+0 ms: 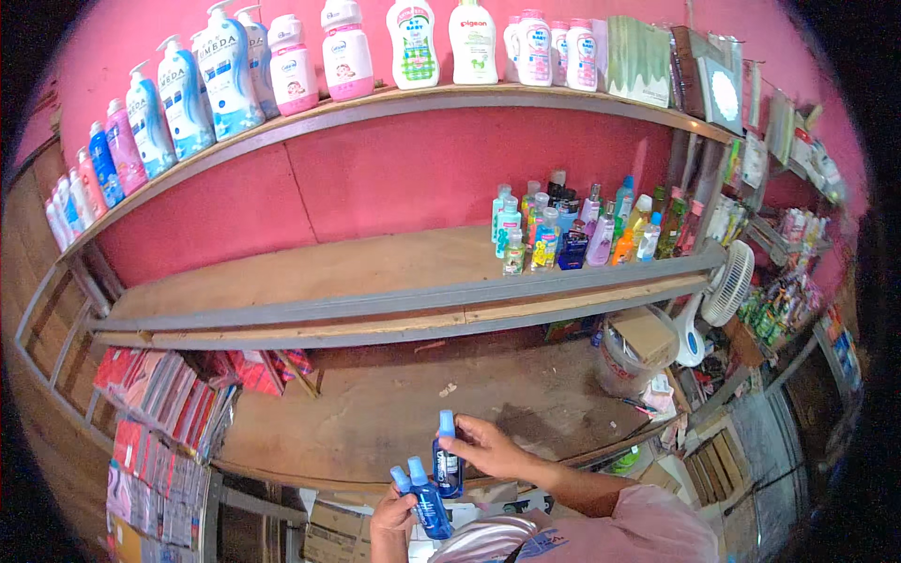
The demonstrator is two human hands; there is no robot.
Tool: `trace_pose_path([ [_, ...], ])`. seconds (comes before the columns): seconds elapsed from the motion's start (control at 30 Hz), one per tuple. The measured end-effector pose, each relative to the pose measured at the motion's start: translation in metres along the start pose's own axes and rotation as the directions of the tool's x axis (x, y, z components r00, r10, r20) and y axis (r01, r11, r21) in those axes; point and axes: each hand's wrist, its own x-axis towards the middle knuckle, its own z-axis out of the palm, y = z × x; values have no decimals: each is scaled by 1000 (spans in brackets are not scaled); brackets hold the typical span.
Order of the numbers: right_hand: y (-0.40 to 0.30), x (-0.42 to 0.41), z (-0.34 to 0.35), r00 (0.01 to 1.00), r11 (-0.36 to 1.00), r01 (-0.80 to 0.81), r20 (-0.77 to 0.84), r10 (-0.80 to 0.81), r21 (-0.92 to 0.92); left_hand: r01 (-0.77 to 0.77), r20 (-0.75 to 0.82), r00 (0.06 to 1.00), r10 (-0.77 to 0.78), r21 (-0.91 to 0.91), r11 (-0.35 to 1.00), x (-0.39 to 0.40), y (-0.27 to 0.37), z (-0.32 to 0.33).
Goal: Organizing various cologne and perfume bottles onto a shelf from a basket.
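Observation:
Two blue bottles with light blue caps [429,503] are held together in my left hand [394,512], low in the middle of the view. Just right of them, my right hand [486,445] grips a dark blue bottle with a light blue cap [448,464] between thumb and fingers, upright. Both hands are at the front edge of the lower brown wooden shelf [394,422]. Above, on the right end of the middle shelf [317,271], stands a group of small coloured bottles [545,239].
Pump bottles [225,70] and powder bottles [535,53] line the top shelf. A plastic bucket holding a cardboard box [623,369] and a white fan [728,285] stand at the right. Stacked packaged goods [158,401] rise at the left. A grey metal beam [436,299] edges the middle shelf.

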Motion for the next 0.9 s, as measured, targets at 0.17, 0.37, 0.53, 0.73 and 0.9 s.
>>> trace_pose_path([
  [0.17, -44, 10, 0, 989, 990, -127, 68, 131, -57, -19, 68, 998, 12, 96, 995, 10, 28, 3],
  [0.37, -152, 10, -36, 959, 815, 224, -29, -283, -534, -6, 184, 983, -6, 66, 998, 14, 47, 21],
  [0.53, -224, 52, -70, 822, 833, 423, -236, -519, -357, -24, -81, 996, 32, 102, 994, -8, 30, -64],
  [0.73, -253, 128, -145, 787, 671, 342, -189, -587, -658, -182, -234, 950, 208, 129, 975, -15, 33, -33],
  [0.9, -234, 181, -180, 863, 525, 198, -106, -494, -828, -289, -339, 878, 339, 190, 938, -18, 24, -19],
])
